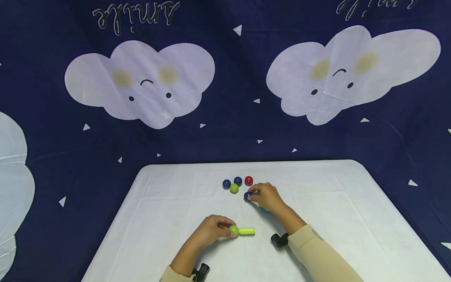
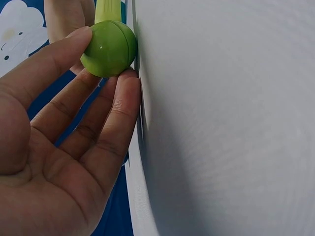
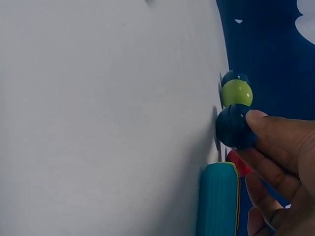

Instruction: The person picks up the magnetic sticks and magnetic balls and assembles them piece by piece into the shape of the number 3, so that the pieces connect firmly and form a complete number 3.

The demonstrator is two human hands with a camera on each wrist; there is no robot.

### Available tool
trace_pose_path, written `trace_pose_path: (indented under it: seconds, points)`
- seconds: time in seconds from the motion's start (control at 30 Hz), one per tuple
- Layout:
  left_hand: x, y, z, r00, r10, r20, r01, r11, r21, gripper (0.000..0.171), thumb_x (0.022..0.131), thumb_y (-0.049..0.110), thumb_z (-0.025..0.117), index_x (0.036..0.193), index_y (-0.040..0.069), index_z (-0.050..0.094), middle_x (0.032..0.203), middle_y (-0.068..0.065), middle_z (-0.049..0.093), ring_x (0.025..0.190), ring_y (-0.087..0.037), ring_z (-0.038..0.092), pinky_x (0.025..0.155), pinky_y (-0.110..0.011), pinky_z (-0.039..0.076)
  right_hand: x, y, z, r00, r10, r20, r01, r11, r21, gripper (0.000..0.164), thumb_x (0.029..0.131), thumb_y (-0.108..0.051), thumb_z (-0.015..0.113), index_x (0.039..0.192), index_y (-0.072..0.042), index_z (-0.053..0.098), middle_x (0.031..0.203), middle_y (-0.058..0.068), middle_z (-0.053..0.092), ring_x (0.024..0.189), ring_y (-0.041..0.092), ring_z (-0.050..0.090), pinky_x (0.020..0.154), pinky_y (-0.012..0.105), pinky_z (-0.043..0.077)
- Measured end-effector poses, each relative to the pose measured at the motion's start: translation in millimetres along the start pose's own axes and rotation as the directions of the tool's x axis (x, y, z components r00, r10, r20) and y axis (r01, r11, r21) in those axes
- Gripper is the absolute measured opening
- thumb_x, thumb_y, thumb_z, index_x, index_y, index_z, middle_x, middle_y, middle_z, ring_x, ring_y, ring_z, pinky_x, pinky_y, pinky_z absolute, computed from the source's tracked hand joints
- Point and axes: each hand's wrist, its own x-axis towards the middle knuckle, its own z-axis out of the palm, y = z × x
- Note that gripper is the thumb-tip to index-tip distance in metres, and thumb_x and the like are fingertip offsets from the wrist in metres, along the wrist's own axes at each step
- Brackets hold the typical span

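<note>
My left hand pinches a lime green ball between thumb and fingers. A yellow-green rod extends from that ball to the right, touching it. In the left wrist view the green ball shows a seam, with the rod behind it. Farther back, my right hand pinches a dark blue ball. The right wrist view shows thumb and fingers on this blue ball. Partly hidden under the right hand is a teal rod on the table.
Beyond the right hand lie two blue balls, a green ball and a red ball. All stand on a white-covered table. A dark blue cloth with cloud prints hangs behind it.
</note>
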Motion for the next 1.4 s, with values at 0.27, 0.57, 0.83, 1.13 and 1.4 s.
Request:
trace_pose_path:
  seconds: [0.27, 0.57, 0.83, 1.13, 1.4]
  points:
    - [0.1, 1.3, -0.4, 1.000, -0.012, -0.004, 0.012, 1.000, 0.001, 0.027, 0.080, 0.014, 0.085, 0.105, 0.010, 0.078, 0.090, -0.002, 0.075, 0.081, -0.011, 0.064, 0.070, -0.025, 0.051, -12.3, -2.1, -2.2, 1.000, -0.011, -0.008, 0.011, 0.999, -0.035, 0.020, 0.085, -0.026, 0.082, 0.103, -0.020, 0.079, 0.089, -0.006, 0.075, 0.083, 0.013, 0.051, 0.081, 0.036, 0.036]
    - [2.6, -0.8, 0.0, 1.000, -0.017, -0.010, 0.017, 1.000, 0.023, 0.026, 0.080, 0.017, 0.085, 0.104, 0.012, 0.078, 0.091, 0.001, 0.075, 0.083, -0.011, 0.064, 0.072, -0.025, 0.051, -27.9, -4.1, -3.9, 1.000, -0.015, -0.014, 0.014, 0.999, -0.032, 0.020, 0.083, -0.026, 0.083, 0.102, -0.019, 0.079, 0.079, -0.010, 0.067, 0.082, 0.013, 0.048, 0.079, 0.034, 0.033]
    - [4.3, -2.4, 0.0, 1.000, -0.019, -0.011, 0.019, 1.000, 0.016, 0.025, 0.080, 0.016, 0.085, 0.104, 0.013, 0.078, 0.091, 0.001, 0.075, 0.083, -0.011, 0.065, 0.072, -0.025, 0.052, -43.4, -4.3, -3.0, 1.000, -0.022, -0.022, 0.021, 0.999, -0.045, 0.020, 0.083, -0.027, 0.083, 0.101, -0.021, 0.079, 0.106, -0.003, 0.077, 0.090, 0.013, 0.054, 0.085, 0.037, 0.038]
    - [3.5, -3.6, 0.9, 1.000, -0.024, -0.013, 0.025, 0.999, 0.027, 0.026, 0.079, 0.016, 0.085, 0.104, 0.013, 0.078, 0.091, 0.002, 0.074, 0.083, -0.011, 0.064, 0.072, -0.025, 0.051, -67.4, 0.0, 1.3, 0.999, 0.005, -0.046, -0.006, 1.000, -0.011, 0.021, 0.081, -0.025, 0.085, 0.101, -0.020, 0.079, 0.108, -0.003, 0.076, 0.095, 0.015, 0.057, 0.090, 0.040, 0.047]
    - [3.4, -3.0, 1.6, 1.000, -0.022, -0.013, 0.023, 1.000, 0.020, 0.025, 0.079, 0.015, 0.085, 0.103, 0.012, 0.078, 0.090, 0.002, 0.074, 0.083, -0.012, 0.064, 0.071, -0.025, 0.051, -82.4, 0.0, 0.5, 0.998, 0.047, -0.040, -0.047, 0.999, 0.020, 0.021, 0.081, -0.024, 0.085, 0.101, -0.022, 0.078, 0.110, -0.004, 0.076, 0.094, 0.011, 0.056, 0.088, 0.037, 0.048]
